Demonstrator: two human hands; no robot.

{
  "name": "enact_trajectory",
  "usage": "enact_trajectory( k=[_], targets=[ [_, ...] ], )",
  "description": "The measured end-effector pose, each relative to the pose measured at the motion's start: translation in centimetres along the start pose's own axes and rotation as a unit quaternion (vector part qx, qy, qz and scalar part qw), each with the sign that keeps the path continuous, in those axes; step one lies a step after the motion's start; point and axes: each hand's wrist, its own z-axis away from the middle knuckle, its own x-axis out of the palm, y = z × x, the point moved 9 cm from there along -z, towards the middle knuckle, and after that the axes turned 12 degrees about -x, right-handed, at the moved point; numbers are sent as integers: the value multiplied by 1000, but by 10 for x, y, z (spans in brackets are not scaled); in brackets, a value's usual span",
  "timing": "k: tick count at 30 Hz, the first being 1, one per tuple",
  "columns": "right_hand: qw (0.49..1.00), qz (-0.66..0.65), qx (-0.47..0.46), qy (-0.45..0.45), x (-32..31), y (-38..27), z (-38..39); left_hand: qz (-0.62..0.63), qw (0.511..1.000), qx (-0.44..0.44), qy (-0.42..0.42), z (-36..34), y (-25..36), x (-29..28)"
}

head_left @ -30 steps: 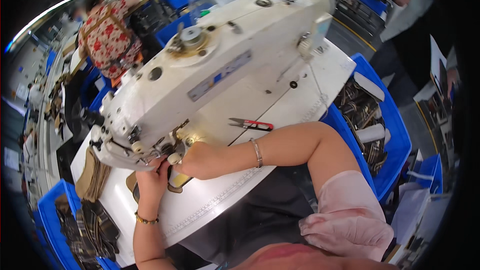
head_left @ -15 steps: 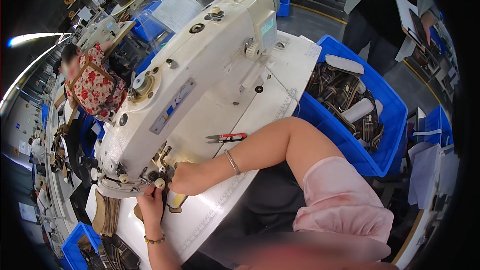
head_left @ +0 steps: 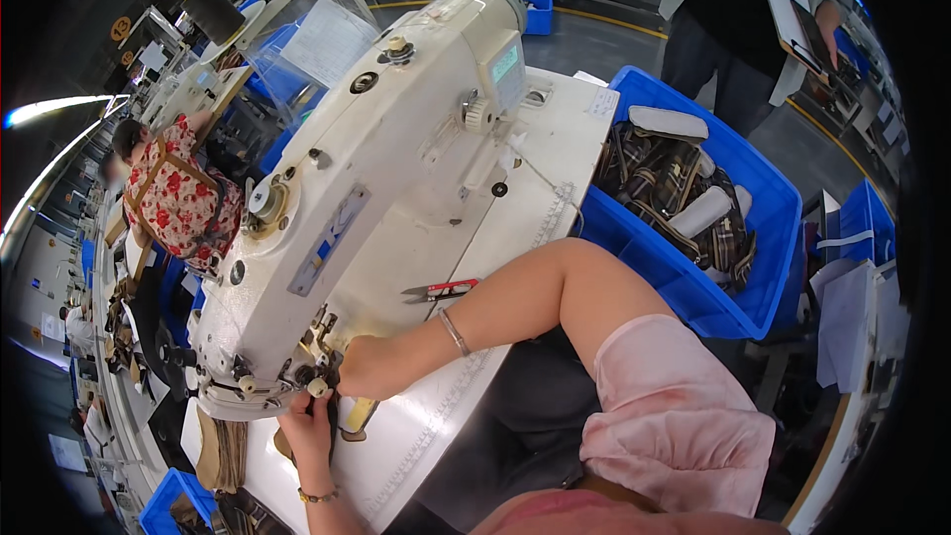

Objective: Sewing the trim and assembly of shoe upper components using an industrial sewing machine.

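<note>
A big white metal sewing machine [head_left: 327,188] stands on the white surface [head_left: 565,129], hiding part of the work. Small red-and-black metal snips [head_left: 451,289] lie right of it. At far right, a blue plastic bin [head_left: 693,304] holds dark checked cloth pieces [head_left: 649,178]. The left hand [head_left: 309,434] touches a thin dark cloth strip [head_left: 333,416] under the machine's near end. The right hand [head_left: 374,367] curls beside it. Fingertips are hidden, so I cannot tell either grip.
</note>
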Motion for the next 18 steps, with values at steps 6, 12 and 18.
enact_trajectory(
  k=[6, 12, 18],
  targets=[
    [1000, 8, 9, 17, -1, 2, 0, -2, 1000, 25, 8, -2, 1, 1],
    [999, 13, -6, 32, -2, -2, 0, -15, 999, 29, 14, 0, 8, 0],
    [999, 15, -16, 46, -4, -4, 1, -3, 998, 41, 36, 2, 1, 0]
  ],
)
